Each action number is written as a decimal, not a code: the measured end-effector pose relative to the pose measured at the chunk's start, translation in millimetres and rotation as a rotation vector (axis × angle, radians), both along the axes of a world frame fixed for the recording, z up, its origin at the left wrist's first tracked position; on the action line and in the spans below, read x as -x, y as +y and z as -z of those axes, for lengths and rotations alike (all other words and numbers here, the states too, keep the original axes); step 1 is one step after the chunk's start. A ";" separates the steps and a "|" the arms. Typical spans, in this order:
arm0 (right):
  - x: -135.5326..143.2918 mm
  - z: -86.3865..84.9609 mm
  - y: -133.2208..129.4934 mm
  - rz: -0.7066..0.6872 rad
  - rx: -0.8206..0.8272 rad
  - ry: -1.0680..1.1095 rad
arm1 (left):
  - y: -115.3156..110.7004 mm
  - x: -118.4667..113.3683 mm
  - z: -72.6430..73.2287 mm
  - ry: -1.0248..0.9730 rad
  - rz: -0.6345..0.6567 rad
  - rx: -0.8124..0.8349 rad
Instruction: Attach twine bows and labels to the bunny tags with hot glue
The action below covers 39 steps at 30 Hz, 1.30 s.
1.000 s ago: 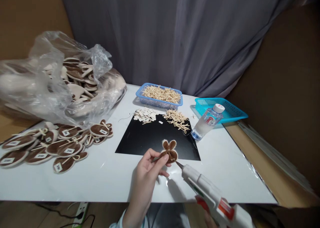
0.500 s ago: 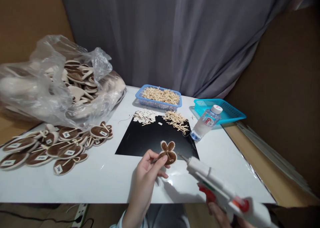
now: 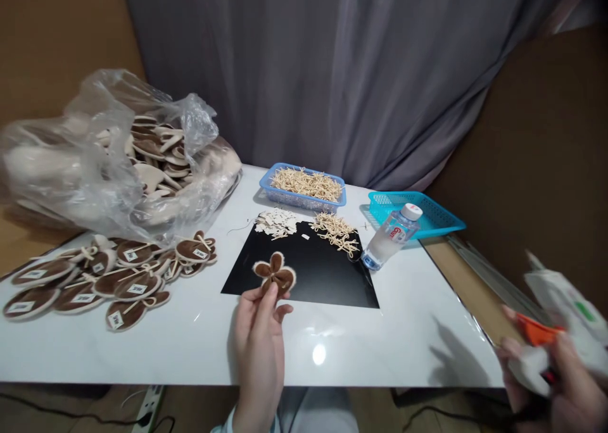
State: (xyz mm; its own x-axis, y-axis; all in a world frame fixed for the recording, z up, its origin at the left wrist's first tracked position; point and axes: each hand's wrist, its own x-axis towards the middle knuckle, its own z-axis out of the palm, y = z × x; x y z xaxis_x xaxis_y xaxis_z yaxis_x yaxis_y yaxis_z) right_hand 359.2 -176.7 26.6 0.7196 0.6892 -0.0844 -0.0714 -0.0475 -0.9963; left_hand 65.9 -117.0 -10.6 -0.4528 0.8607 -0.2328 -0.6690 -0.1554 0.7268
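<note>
Flower (image 3: 276,272) of brown fabric, pale-edged: pinched by thumb and fingers of my left grip (image 3: 261,325), seen against the black mat (image 3: 327,278). Glue gun (image 3: 567,297), orange trigger: my right grip (image 3: 567,382) closed round it, well right of the flower. Clear bottle (image 3: 387,240): on the surface (image 3: 361,357), by a turquoise basket (image 3: 444,223).

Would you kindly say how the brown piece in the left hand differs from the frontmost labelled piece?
The held piece is raised in the left hand; the labelled piece lies on the table. The held piece shows no label; the labelled piece bears a white label. Both are brown with pale edges.
</note>
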 end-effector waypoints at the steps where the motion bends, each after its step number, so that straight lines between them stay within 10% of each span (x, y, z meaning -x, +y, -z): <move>1: 1.1 -3.7 5.4 0.028 0.004 0.069 | 0.9 0.4 -0.3 -0.023 -0.025 0.003; 8: -13.2 15.4 54.0 -0.140 0.036 0.469 | 1.0 1.0 -0.7 -0.023 0.072 0.011; 16: -28.1 34.2 76.1 -0.346 0.108 0.441 | -1.8 1.9 1.5 0.056 0.199 -0.006; 22: -47.9 35.5 68.4 -0.467 0.337 -0.289 | -2.0 2.0 -1.9 0.088 0.291 0.001; 27: -64.1 44.9 65.7 -0.305 0.505 -1.026 | -3.6 2.1 -1.5 0.089 0.315 -0.008; 33: -58.2 41.4 54.4 -0.311 0.588 -1.208 | -4.1 2.7 -3.1 0.088 0.323 -0.003; 39: -33.8 -3.4 22.6 -0.161 0.367 -1.437 | -3.2 2.4 0.0 0.123 0.351 -0.023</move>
State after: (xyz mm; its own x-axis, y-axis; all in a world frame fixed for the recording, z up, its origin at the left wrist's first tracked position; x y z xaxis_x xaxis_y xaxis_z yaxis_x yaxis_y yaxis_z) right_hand 393.0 -154.1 30.0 0.2562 0.8652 0.4311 0.9662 -0.2163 -0.1401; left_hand 63.5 -120.2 -10.6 -0.1526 0.9728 -0.1742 -0.5924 0.0510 0.8040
